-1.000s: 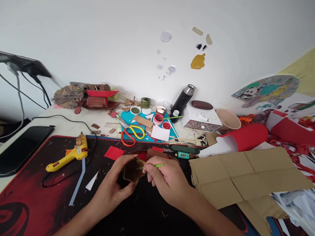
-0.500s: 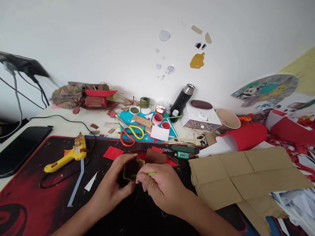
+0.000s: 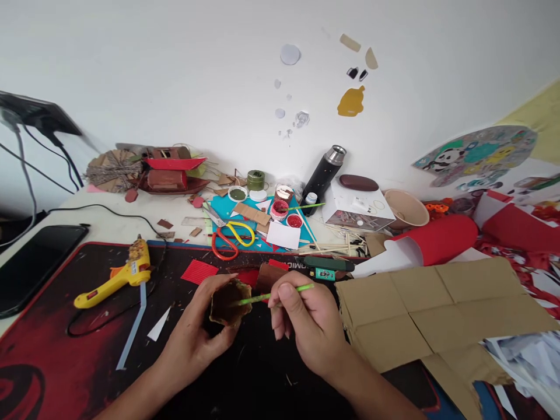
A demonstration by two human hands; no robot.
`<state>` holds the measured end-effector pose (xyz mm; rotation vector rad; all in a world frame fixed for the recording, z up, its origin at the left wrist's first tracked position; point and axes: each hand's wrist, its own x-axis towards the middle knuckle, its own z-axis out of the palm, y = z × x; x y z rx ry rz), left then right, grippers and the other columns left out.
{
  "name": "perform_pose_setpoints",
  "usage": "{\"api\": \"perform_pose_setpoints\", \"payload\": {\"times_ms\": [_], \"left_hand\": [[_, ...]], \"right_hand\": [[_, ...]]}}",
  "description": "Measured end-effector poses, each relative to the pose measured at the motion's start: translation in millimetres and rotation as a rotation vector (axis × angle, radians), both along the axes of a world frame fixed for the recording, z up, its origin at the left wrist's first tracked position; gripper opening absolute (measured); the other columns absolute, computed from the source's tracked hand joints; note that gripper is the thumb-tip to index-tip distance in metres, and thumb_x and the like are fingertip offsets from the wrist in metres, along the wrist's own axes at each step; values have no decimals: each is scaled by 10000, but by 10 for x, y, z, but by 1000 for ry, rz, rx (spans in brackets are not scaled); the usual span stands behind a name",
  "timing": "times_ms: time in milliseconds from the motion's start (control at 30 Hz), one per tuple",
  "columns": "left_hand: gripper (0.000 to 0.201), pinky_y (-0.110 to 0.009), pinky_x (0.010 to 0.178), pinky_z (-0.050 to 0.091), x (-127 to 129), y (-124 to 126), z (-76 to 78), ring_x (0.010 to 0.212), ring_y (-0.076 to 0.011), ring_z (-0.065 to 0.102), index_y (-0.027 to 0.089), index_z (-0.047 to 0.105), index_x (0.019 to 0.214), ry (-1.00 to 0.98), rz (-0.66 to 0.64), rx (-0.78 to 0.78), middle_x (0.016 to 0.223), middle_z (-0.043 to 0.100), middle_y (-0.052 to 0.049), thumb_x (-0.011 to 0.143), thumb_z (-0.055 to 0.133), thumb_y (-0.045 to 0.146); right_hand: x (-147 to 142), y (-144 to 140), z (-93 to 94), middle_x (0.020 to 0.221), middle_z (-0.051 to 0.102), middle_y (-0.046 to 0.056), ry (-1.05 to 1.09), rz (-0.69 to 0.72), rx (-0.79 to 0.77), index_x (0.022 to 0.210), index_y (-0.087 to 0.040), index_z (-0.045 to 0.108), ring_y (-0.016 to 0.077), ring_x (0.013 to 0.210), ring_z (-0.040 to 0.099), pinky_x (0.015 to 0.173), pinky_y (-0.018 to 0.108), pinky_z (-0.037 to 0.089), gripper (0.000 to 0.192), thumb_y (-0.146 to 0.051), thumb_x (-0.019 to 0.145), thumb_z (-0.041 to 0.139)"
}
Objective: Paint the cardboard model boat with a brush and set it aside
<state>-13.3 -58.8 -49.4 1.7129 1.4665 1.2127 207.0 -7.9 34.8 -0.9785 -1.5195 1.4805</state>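
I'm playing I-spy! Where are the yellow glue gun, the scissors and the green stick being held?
Yellow glue gun (image 3: 129, 275): head view, its body.
Scissors (image 3: 226, 224): head view, the pivot.
Green stick (image 3: 259, 298): head view, its shaft.

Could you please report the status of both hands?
Left hand holding hollow brown piece. Right hand pinching green stick, its end inside the piece. Glue gun lies left, touching neither hand.

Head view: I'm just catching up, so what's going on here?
A person's left hand holds a rough brown hollow piece, its opening turned up toward the camera. The right hand grips a thin bright-green rod, whose far end is inside that opening; its tip isn't clear. On the left, a yellow glue gun lies on the black-and-red mat. Beyond, metal scissors with red and yellow handles lie partly on a blue sheet.
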Motion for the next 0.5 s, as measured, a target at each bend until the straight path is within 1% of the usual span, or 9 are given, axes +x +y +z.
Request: {"api": "perform_pose_setpoints", "payload": {"times_ms": [100, 233, 367, 500], "left_hand": [[472, -450, 1001, 691, 23, -23, -26, 1191, -305, 796, 291, 624, 1454, 10, 16, -6, 1343, 769, -109, 992, 713, 312], [491, -430, 965, 702, 58, -54, -36, 1155, -285, 801, 304, 559, 1505, -17, 3, 10, 1315, 760, -107, 1027, 668, 279], [518, -421, 986, 699, 65, -70, -25, 1186, -273, 787, 328, 515, 1543, 10, 11, 88, 1335, 721, -108, 1048, 641, 244], [526, -422, 994, 693, 54, -69, -40, 1219, -282, 765, 319, 520, 1531, 61, 10, 129, 1347, 695, -118, 1033, 665, 231]], "right_hand": [[-28, -35, 42, 603, 591, -50, 47, -10, -28, 893, -211, 676, 96, 447, 549, 451, 189, 427, 567, -701, 1154, 560], [-125, -94, 72, 580, 568, -55, 131, -16, -60, 864, -212, 660, 85, 413, 515, 422, 177, 394, 568, -699, 1146, 584], [-158, -111, 49, 563, 559, -59, 198, -31, -131, 842, -210, 645, 78, 392, 492, 403, 168, 359, 580, -716, 1123, 617], [-111, -107, 11, 538, 567, -63, 240, -70, -222, 840, -208, 642, 70, 371, 475, 392, 156, 340, 584, -732, 1097, 655]]}}
